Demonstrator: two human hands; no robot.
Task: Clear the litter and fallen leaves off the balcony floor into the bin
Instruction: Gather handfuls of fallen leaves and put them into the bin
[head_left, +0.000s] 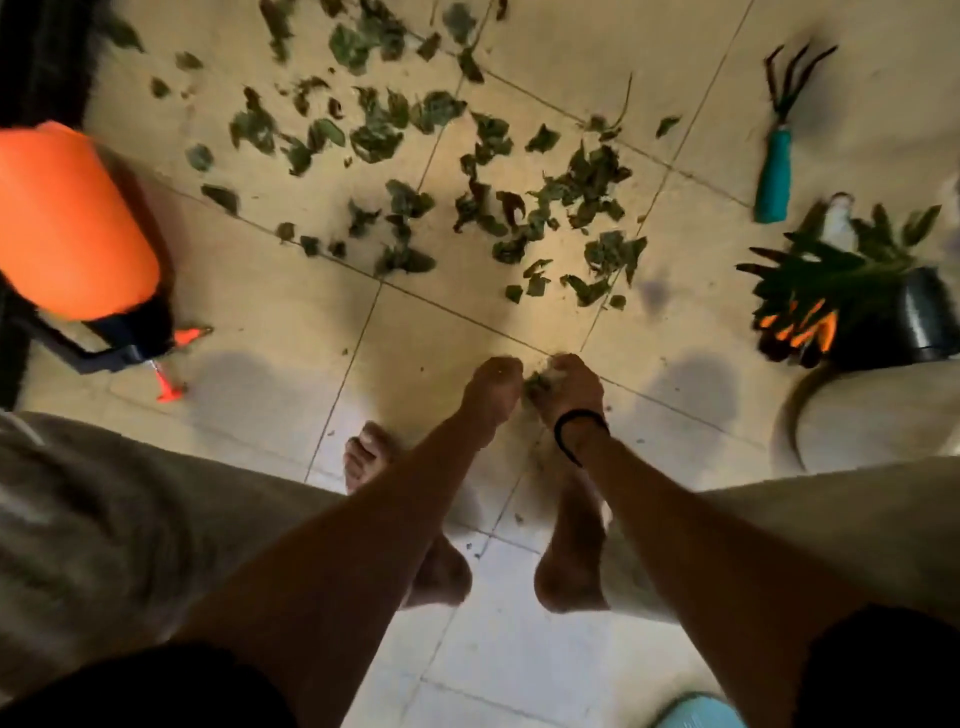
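Note:
Several green fallen leaves (415, 156) lie scattered over the beige tiled floor (291, 312) ahead of me. My left hand (493, 387) and my right hand (569, 387) are down at the floor, close together, with a small clump of leaves (537, 382) bunched between them. My right hand's fingers curl round that clump; a black band circles its wrist. My left hand's fingers bend down against the clump, and its grip is hidden from this angle. No bin shows clearly.
An orange pressure sprayer (72, 223) stands at the left. A teal-handled hand rake (776, 156) lies at the upper right. A black pot with a green plant (883, 291) and orange-black gloves (800, 325) sits at the right. My bare feet (374, 457) are below my hands.

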